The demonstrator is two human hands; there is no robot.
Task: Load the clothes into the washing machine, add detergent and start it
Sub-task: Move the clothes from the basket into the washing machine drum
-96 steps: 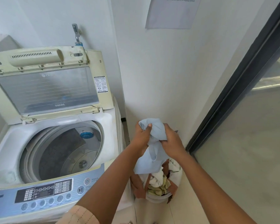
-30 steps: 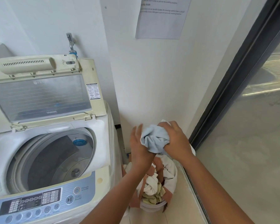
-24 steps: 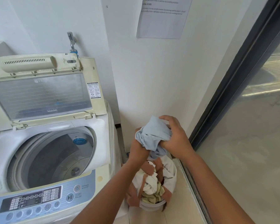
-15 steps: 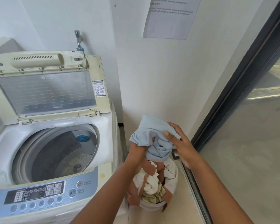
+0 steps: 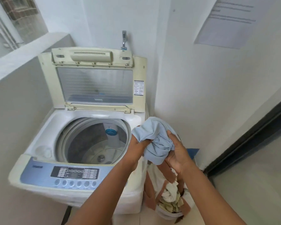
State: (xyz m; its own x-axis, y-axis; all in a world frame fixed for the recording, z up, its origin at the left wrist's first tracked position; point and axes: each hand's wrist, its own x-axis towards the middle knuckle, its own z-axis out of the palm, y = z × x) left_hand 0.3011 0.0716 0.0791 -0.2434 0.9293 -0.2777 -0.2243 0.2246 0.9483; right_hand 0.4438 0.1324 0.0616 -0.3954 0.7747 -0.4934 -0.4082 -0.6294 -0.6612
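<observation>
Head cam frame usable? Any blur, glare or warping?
Head view: daylight is soft and even, with no hard shadows; wide-angle warping bends the wall edges and the dark door frame; the notice text is too soft to read; the washer and the blue garment are sharp enough; the lid window looks hazy.

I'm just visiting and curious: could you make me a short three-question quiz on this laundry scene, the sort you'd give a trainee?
1. True or false: the lid of the washing machine is closed.
2. What do the left hand and right hand hold? A) a detergent bottle B) a bunched light blue cloth C) nothing
3. Where does the laundry basket stand relative to the machine?

Key
1. False: it stands open, and the drum shows.
2. B, gripped by both hands beside the drum's opening.
3. On the floor to the machine's right, with clothes in it.
</observation>
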